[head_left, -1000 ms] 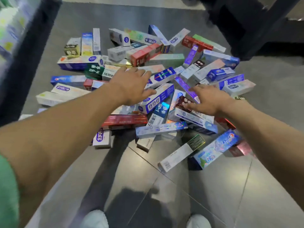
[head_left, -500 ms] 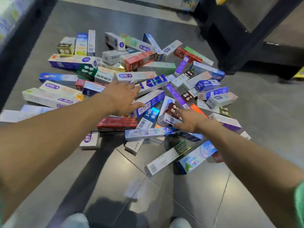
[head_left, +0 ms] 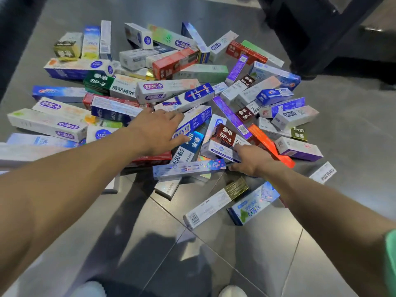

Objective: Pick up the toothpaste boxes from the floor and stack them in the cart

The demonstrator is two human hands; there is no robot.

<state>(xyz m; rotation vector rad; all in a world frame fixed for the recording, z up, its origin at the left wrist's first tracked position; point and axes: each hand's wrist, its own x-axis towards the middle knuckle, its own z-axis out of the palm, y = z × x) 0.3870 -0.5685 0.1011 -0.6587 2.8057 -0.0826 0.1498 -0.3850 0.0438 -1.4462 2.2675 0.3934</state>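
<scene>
A wide heap of toothpaste boxes point(head_left: 171, 93) in white, blue, red, green and purple covers the grey tiled floor. My left hand point(head_left: 157, 131) hovers palm down over the middle of the heap, fingers spread, above a blue and white box point(head_left: 196, 120). My right hand point(head_left: 249, 160) is lower, its fingers touching the end of a white box with a blue stripe point(head_left: 218, 152), just behind a holographic box point(head_left: 188, 169). Whether that hand grips the box is unclear. No cart shows in full.
A dark metal frame point(head_left: 317, 39), perhaps a cart or shelf base, stands at the top right. Dark shelving point(head_left: 12, 35) runs along the left edge. Loose boxes point(head_left: 214, 205) lie nearer my white shoes point(head_left: 232, 292).
Both hands have moved down and closer to the heap. My right hand slid left and toward me, from the purple box to the white box's end. The view tilted down.
</scene>
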